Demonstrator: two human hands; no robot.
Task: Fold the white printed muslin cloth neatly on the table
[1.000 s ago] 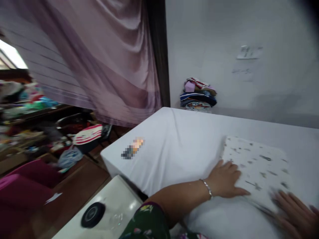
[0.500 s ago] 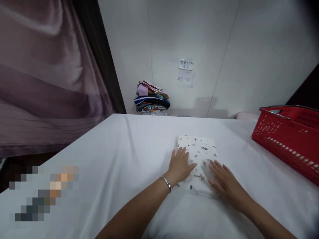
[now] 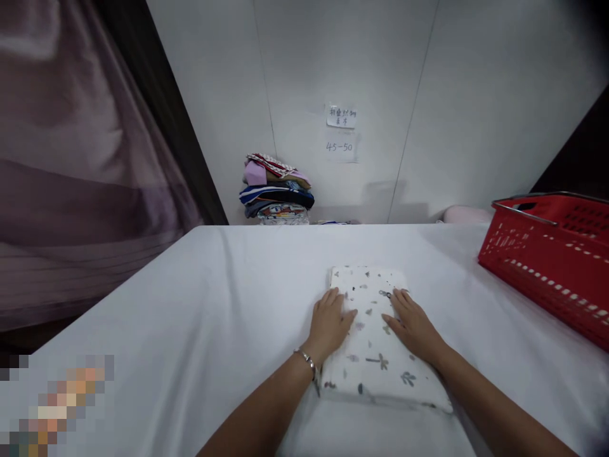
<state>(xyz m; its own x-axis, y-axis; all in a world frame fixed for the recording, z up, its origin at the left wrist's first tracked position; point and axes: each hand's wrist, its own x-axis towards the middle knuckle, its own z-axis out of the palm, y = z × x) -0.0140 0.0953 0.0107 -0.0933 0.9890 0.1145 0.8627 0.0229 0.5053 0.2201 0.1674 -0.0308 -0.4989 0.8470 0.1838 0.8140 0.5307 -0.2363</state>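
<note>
A folded white cloth [image 3: 375, 355] with small grey and dark prints lies flat on the white-covered table [image 3: 214, 298], just in front of me. My left hand [image 3: 329, 320], with a silver bracelet at the wrist, rests palm down on the cloth's left edge, fingers stretched out. My right hand [image 3: 413, 325] lies flat on the cloth's right part, fingers spread and pointing away from me. Neither hand grips anything.
A red plastic basket [image 3: 547, 260] with metal handles stands on the table at the right. A stack of folded colourful clothes [image 3: 276, 190] sits against the white wall behind the table. Two paper notes [image 3: 341, 131] are stuck on the wall. A mauve curtain [image 3: 71, 158] hangs at the left.
The view has swung right from the room's left side to face the table squarely. Both hands have slid forward along the folded cloth, and more of the cloth shows near me.
</note>
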